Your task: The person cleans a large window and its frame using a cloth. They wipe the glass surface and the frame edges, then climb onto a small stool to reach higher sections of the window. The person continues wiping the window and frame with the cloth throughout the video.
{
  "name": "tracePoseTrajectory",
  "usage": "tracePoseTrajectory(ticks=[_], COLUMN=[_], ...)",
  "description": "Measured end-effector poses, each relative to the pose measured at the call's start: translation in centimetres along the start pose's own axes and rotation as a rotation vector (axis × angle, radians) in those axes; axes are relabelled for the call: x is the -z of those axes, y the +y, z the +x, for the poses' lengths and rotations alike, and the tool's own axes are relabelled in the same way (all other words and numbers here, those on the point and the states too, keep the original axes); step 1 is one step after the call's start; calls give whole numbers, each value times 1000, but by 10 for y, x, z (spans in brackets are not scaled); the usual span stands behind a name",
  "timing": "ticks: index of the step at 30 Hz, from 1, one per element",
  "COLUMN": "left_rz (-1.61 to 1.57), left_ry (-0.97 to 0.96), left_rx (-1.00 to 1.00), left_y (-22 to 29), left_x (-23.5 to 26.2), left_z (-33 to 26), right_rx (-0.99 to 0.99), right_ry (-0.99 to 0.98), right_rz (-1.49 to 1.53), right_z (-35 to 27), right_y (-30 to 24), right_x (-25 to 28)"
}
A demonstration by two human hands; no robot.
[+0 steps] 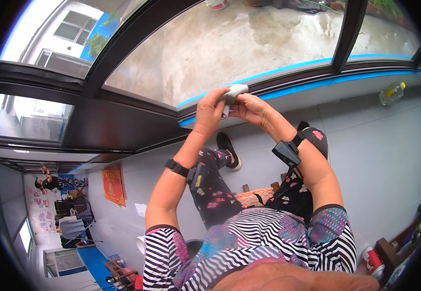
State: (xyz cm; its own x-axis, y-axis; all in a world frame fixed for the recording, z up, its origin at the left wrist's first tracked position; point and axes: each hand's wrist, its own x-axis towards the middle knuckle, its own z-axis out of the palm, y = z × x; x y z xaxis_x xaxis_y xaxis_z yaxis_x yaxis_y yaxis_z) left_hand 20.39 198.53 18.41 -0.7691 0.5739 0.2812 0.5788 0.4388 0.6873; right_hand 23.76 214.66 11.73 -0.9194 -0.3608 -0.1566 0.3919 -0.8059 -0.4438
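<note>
A grey-white cloth (235, 90) is bunched between my two hands, close to the dark window frame's lower rail (278, 86). My left hand (207, 112) pinches one side of it, with part of the cloth hanging below the fingers. The fingers of my right hand (255, 109) close on its other side. Behind the cloth are the window glass (230, 48) and a light sill edged with blue tape (312, 85). Both wrists wear black straps with small devices. Whether the cloth touches the frame, I cannot tell.
On the grey floor at the right lies a clear bottle with a yellow cap (392, 94). My legs straddle a low stool with a woven orange seat (259, 196). A red can (373, 262) stands at the lower right. At far left are another person (50, 182) and a blue table (94, 262).
</note>
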Motion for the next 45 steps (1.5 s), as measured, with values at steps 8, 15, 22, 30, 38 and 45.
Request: tracePoseTrajectory(ticks=[8, 15, 22, 30, 38, 45], left_rz=[589, 1150, 1394, 1041, 669, 867], left_ry=[605, 312, -107, -323, 361, 544], left_rx=[-625, -737, -771, -540, -659, -1053], left_y=[87, 14, -77, -114, 43, 120], left_x=[79, 48, -12, -19, 46, 42], left_z=[112, 146, 90, 37, 93, 189], right_rx=[103, 120, 238, 266, 255, 210], right_ry=[206, 190, 197, 254, 281, 309], right_rz=[-201, -165, -98, -125, -145, -234], right_z=[-19, -10, -11, -7, 7, 1], right_y=[-30, -36, -58, -65, -56, -46], right_x=[8, 13, 18, 16, 31, 31])
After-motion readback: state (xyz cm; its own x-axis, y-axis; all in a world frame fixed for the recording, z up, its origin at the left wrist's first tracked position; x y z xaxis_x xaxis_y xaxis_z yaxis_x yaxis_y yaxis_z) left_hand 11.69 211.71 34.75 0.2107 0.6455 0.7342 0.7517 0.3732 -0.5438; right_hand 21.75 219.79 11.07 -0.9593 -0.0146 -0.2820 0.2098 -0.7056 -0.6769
